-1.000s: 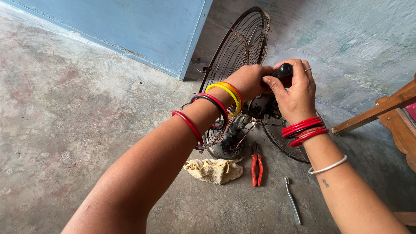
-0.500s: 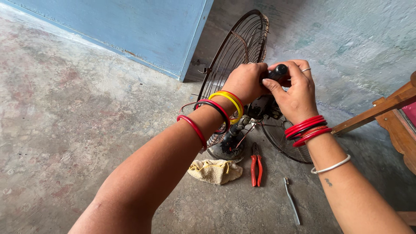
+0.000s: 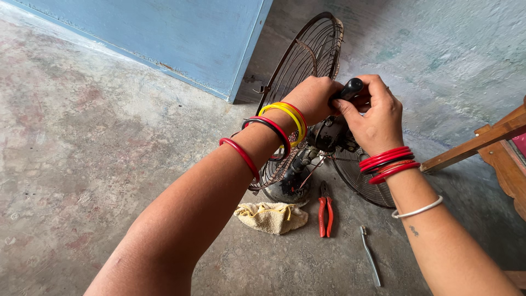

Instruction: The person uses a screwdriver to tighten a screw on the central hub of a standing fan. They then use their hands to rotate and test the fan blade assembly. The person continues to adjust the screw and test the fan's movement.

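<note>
While both hands meet at the top of the fan motor, the right hand grips a black handle, fingers wrapped around it, thumb side toward the camera. Left hand is curled against the same spot, just beside the handle; whether it grasps anything can't be told, its fingers are hidden behind the knuckles. Left forearm carries 1 yellow bangle and several red and black ones; right wrist has a stack of red bangles plus 1 white band lower down. Below the hands sits the fan motor, dark and greasy, on a round base on the concrete floor. 1 wire guard stands upright behind the hands, another guard half leans to the right. On the floor near the base: a yellowish rag, red-handled pliers, a thin metal tool. Blue panel behind, wooden frame at right edge.
</note>
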